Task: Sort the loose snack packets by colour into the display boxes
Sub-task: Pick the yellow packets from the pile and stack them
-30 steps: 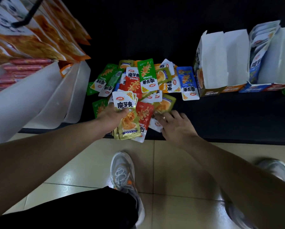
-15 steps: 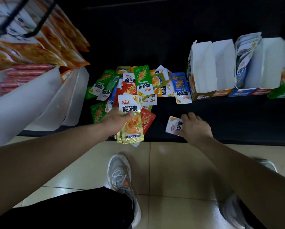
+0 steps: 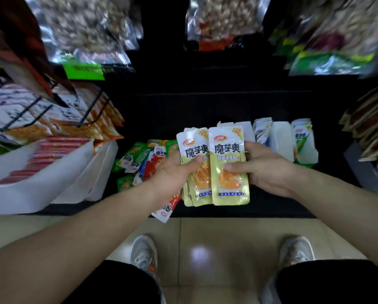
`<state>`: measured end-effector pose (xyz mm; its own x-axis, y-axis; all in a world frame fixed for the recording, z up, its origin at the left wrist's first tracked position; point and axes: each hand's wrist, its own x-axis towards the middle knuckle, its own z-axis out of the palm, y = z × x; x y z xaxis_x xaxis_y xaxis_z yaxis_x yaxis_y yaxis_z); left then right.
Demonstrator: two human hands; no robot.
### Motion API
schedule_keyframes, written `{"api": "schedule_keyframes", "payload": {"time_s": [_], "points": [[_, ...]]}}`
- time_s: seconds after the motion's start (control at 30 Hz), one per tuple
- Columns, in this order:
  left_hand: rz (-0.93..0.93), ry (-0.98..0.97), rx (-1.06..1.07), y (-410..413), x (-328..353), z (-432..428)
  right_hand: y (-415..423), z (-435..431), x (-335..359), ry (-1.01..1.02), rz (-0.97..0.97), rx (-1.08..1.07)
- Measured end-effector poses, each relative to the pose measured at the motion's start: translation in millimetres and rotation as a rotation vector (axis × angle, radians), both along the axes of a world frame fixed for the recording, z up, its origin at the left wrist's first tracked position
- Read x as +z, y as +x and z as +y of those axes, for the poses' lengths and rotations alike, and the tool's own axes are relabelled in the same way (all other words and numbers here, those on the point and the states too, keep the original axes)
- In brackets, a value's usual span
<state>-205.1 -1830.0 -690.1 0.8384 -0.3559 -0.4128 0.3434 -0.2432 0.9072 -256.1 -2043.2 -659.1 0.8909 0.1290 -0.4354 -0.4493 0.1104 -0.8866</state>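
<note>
My left hand [image 3: 175,174] grips a stack of yellow-green snack packets [image 3: 194,172], thumb across the front. My right hand [image 3: 260,166] holds one more yellow-green packet [image 3: 228,167] right beside that stack, thumb on its face. Both are raised above the dark shelf [image 3: 271,202]. Behind my left hand lies the pile of loose green, red and blue packets [image 3: 139,163]. White display boxes [image 3: 280,139] stand at the back right, with upright packets in some of them. A red packet [image 3: 167,207] hangs over the shelf's front edge.
A white tray [image 3: 38,185] of red sausage sticks sits at the left beside orange bags on a wire rack [image 3: 52,119]. Silver and green bags [image 3: 218,18] hang overhead. Brown packets [image 3: 372,126] are stacked at the far right. My shoes [image 3: 144,253] stand on the tiled floor.
My right hand has lifted a packet from the shelf and brought it up against the stack in my left hand. My view has tilted upward.
</note>
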Motion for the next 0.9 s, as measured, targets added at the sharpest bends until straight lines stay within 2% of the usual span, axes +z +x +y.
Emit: {"api": "schedule_keyframes", "payload": {"time_s": [0.07,0.13,0.23,0.37,0.43,0.53,0.6,0.9], "points": [[0.038,-0.139,0.013,-27,28,-8,-25,1,26,-0.058,-0.034,-0.039],[0.036,-0.186,0.000,-47,40,-13,-47,4,44,-0.075,-0.065,-0.056],[-0.071,-0.115,-0.004,-67,46,-16,-72,6,48,-0.098,-0.074,-0.092],[-0.084,-0.088,0.022,-76,52,-27,-83,9,37,-0.081,-0.074,-0.182],[-0.037,-0.121,0.005,-73,53,-32,-79,10,34,-0.096,-0.100,-0.218],[0.161,-0.244,0.043,-63,51,-34,-69,8,30,-0.101,-0.130,-0.236],[0.226,-0.294,0.060,-56,50,-35,-62,6,27,-0.094,-0.126,-0.243],[0.080,-0.250,0.076,-34,35,-45,-34,-6,17,-0.072,-0.125,-0.225]]}}
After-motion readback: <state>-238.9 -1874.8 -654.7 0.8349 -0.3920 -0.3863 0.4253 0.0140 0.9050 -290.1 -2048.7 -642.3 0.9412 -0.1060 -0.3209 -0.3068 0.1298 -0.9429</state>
